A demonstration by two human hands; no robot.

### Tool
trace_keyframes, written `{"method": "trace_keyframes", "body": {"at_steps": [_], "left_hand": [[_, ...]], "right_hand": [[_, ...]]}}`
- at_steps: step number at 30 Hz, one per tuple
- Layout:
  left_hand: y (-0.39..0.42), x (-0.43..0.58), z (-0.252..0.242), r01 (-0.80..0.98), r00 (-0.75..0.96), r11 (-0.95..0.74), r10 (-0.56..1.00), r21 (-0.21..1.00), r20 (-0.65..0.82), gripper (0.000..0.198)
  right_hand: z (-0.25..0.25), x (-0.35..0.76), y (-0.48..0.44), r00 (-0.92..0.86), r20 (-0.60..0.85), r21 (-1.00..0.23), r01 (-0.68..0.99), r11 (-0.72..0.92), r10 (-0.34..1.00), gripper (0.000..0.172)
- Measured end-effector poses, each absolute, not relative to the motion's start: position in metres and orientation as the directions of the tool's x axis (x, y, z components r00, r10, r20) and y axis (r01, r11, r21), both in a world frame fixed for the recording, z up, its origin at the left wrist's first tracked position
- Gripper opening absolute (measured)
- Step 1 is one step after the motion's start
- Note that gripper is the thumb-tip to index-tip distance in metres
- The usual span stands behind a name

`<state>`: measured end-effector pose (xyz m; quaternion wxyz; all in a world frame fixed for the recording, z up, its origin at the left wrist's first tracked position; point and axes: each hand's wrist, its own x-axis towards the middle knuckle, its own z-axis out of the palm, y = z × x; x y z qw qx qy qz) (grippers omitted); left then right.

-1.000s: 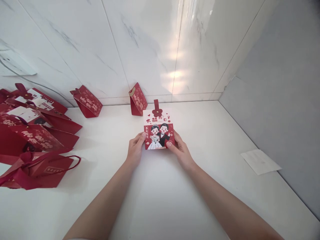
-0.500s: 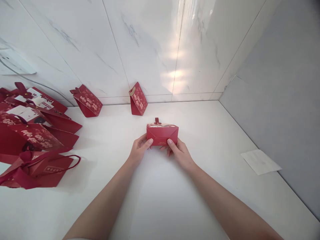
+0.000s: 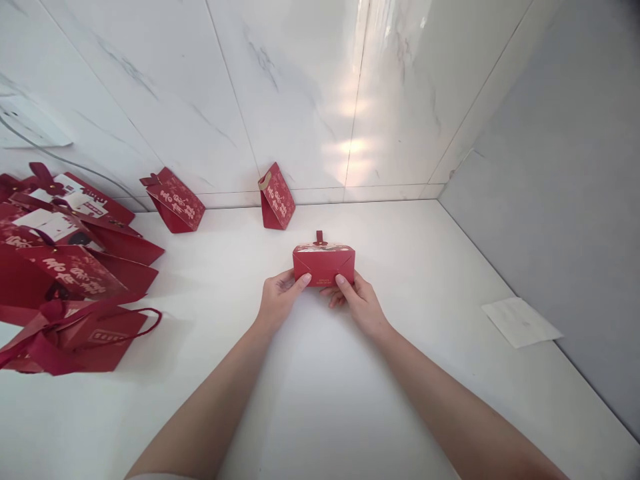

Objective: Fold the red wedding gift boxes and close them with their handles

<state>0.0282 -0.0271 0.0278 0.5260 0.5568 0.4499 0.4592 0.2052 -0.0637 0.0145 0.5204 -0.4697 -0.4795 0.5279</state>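
Between my two hands is a small red gift box (image 3: 324, 260) with a short strap at its far edge. Its plain side with folded seams and small gold print faces me. My left hand (image 3: 284, 295) grips the box's left end, thumb on the near face. At the right end, my right hand (image 3: 359, 300) holds it in the same way, with its other fingers curled underneath. Part of the fingers of both hands is hidden behind the box.
Two red gift boxes, one (image 3: 277, 199) near the middle and another (image 3: 175, 201) further left, stand by the tiled wall. Several red boxes (image 3: 75, 273) crowd the left side, with a corded red bag (image 3: 105, 337) in front. A white paper (image 3: 523, 323) lies at right, beside the grey panel (image 3: 565, 167).
The box has tipped slightly in my hands, and its strap now stands a little higher and further right. My left thumb has slid slightly inward along its near face.
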Motion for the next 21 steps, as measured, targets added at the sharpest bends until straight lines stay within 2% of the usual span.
{"method": "trace_keyframes", "body": {"at_steps": [11,21], "left_hand": [[-0.0282,0.0297,0.0304,0.009,0.173,-0.004,0.985,1.000,0.002,0.043],[-0.0277,0.0292,0.0289,0.070,0.169,-0.018,0.986,0.997,0.006,0.041]], "right_hand": [[0.0130,0.2051,-0.0645,0.004,-0.035,-0.994,-0.100,-0.035,0.999,0.052],[0.0126,0.2044,-0.0639,0.031,-0.057,-0.990,-0.133,-0.052,0.998,0.051]]}}
